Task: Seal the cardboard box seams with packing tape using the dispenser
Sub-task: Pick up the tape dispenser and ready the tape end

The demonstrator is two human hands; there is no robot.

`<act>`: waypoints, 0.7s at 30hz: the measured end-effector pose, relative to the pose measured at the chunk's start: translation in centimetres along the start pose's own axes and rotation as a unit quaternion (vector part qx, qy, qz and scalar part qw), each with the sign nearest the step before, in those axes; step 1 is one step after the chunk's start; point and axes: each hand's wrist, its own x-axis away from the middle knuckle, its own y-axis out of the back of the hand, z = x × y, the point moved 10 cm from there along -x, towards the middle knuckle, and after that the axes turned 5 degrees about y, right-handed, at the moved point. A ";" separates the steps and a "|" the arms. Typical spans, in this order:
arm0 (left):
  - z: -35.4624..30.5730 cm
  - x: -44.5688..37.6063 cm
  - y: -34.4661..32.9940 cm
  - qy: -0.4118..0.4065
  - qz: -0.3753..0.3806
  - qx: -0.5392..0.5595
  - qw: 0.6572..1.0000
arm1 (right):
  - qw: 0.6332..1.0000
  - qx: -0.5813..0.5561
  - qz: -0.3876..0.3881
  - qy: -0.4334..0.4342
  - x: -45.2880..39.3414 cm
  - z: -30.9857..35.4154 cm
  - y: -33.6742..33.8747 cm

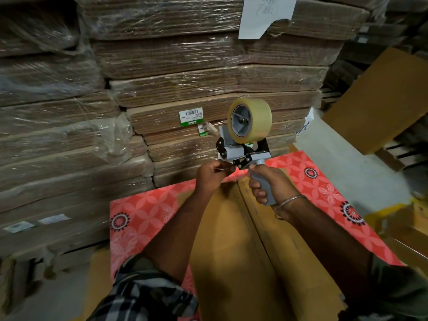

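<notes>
A brown cardboard box (231,239) lies in front of me on a red patterned table cover (148,212), its two top flaps meeting along a centre seam (254,223). Above the box's far end I hold a grey tape dispenser (243,151) upright, with a roll of clear tape (251,120) on top. My right hand (266,184) grips the dispenser's grey handle. My left hand (212,173) pinches at the dispenser's black front end, where the tape's free end would be; the tape itself is too thin to make out.
Tall stacks of flat cardboard wrapped in plastic film (162,89) rise just behind the table. A white paper sheet (261,15) hangs on them. More cardboard (375,100) leans at the right, and other boxes (407,225) stand beside the table.
</notes>
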 end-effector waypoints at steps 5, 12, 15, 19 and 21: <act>-0.5 -1.2 -0.4 -0.044 0.043 -0.072 0.995 | 1.000 -0.011 -0.009 -0.006 -0.5 -1.0 0.6; -0.3 -2.9 0.0 -0.096 0.014 -0.235 0.967 | 0.998 -0.045 -0.029 -0.027 -0.3 -3.3 1.4; -0.6 -3.5 -0.9 -0.122 0.023 -0.247 0.961 | 0.997 -0.044 -0.048 -0.040 0.2 -3.4 1.5; -1.2 -4.3 -2.5 -0.150 0.031 -0.283 0.947 | 0.994 -0.051 -0.083 -0.050 1.2 -2.7 2.1; -1.1 -4.8 -2.9 -0.151 0.042 -0.299 0.941 | 0.993 -0.047 -0.091 -0.055 1.8 -2.3 2.4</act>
